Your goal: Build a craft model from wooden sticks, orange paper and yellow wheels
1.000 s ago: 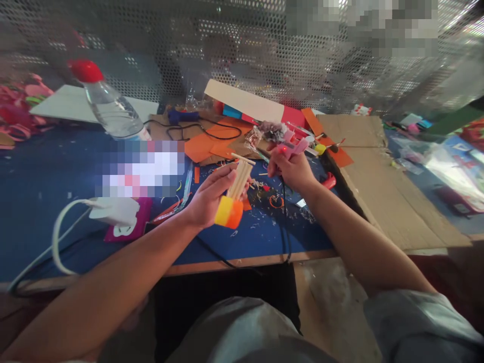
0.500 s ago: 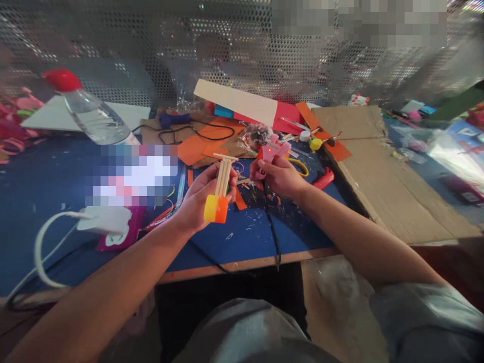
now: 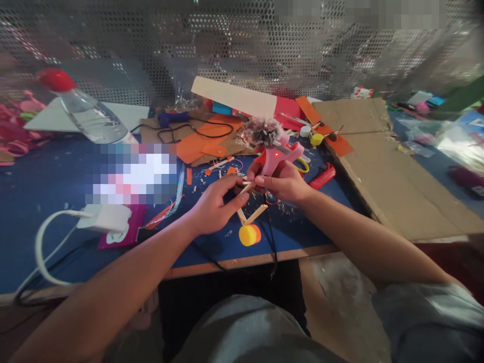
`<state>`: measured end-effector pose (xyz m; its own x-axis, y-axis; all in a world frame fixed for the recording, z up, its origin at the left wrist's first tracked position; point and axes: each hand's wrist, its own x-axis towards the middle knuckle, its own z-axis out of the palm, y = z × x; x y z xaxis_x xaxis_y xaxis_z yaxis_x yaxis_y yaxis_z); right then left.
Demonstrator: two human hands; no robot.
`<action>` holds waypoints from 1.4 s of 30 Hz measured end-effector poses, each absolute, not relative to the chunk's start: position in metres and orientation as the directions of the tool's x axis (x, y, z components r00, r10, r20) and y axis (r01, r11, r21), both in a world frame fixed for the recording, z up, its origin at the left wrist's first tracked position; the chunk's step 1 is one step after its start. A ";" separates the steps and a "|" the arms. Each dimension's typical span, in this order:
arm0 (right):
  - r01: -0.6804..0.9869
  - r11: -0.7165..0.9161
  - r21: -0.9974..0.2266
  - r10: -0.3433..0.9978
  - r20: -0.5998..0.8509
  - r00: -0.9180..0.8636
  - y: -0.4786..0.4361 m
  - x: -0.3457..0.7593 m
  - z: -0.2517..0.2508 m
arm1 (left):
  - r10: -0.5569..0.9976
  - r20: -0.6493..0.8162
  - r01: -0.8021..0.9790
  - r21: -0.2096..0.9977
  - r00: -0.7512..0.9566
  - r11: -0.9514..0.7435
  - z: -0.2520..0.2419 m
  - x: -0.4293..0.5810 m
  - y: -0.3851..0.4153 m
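Note:
My left hand [image 3: 219, 204] pinches the thin wooden sticks [image 3: 256, 215] of a small built piece. At the near end of these sticks is a yellow and orange round part [image 3: 249, 235]. My right hand [image 3: 282, 182] is wrapped round a pink glue gun [image 3: 277, 157] with a small red light, and its thumb and fingertips meet the sticks beside my left fingertips. Behind the glue gun rises a grey fluffy ball [image 3: 263, 130]. The glue gun's nozzle is hard to make out.
A red-capped bottle [image 3: 93, 117] leans at the left, behind a white charger [image 3: 109, 219] with cables. Orange sheets [image 3: 200, 143] and scraps lie behind the hands. Cardboard [image 3: 408, 176] is at the right, beside a red tool [image 3: 323, 176]. A perforated metal screen [image 3: 227, 45] stands behind.
My left hand has moved right to meet my right hand, and the wooden piece has turned, its round part shifting right. The glue gun has tilted, and the fluffy ball shows more.

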<state>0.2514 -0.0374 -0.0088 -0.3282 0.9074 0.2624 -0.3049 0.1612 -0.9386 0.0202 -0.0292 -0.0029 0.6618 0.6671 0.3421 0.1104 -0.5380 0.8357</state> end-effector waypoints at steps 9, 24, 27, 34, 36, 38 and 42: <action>-0.124 0.234 -0.964 0.925 0.260 -0.276 -0.042 0.247 -0.002 | 0.697 0.306 0.091 0.878 0.649 -0.469 -0.006 0.020 -0.029; -0.264 0.151 -0.952 0.962 0.203 -0.183 -0.044 0.239 -0.011 | 0.748 0.020 -0.118 0.990 0.663 0.077 0.004 0.022 -0.031; -0.262 0.130 -0.956 0.969 0.179 -0.171 -0.043 0.239 -0.009 | 0.756 0.008 -0.136 0.985 0.655 0.107 0.007 0.022 -0.030; -0.253 0.107 -0.962 0.976 0.151 -0.159 -0.044 0.240 -0.007 | 0.751 -0.044 -0.128 0.977 0.659 0.170 0.011 0.021 -0.030; -0.245 0.114 -0.963 0.973 0.157 -0.167 -0.043 0.241 -0.007 | 0.745 -0.027 -0.131 0.980 0.667 0.152 0.011 0.020 -0.029; -0.253 0.113 -0.961 0.973 0.159 -0.169 -0.043 0.241 -0.007 | 0.741 -0.006 -0.140 0.981 0.671 0.134 0.011 0.019 -0.028; -0.276 0.112 -0.955 0.971 0.164 -0.174 -0.043 0.241 -0.007 | 0.741 0.023 -0.161 0.980 0.671 0.115 0.011 0.019 -0.030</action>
